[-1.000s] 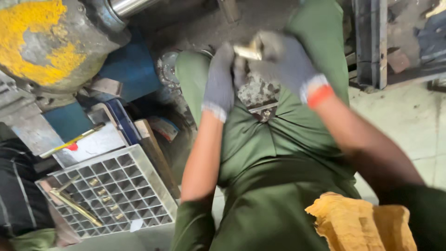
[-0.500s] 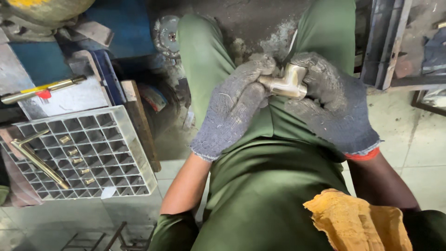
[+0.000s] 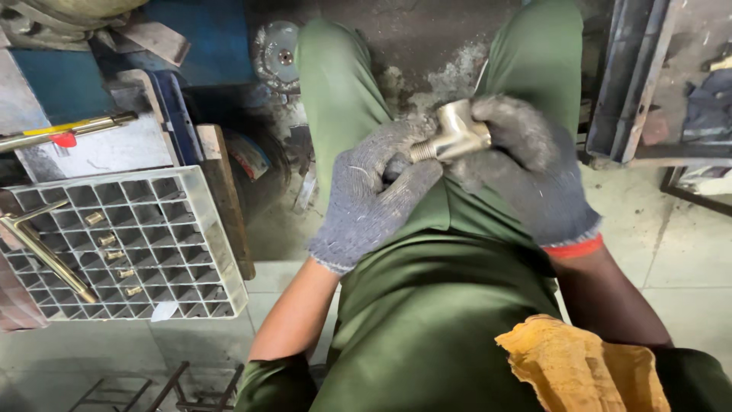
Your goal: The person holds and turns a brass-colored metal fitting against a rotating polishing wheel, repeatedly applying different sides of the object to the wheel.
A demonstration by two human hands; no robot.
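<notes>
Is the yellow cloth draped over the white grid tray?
No, the yellow cloth lies on the person's lap at lower right, while the white grid tray sits apart on the left.

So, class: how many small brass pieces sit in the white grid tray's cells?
5, in one column of the white grid tray: brass pieces. Others may be hidden.

Two gloved hands: left hand, right hand. One metal fitting between them. Left of the fitting: one white compartment tray, five small brass pieces inside, one wire wheel. Below it, one yellow cloth.
</notes>
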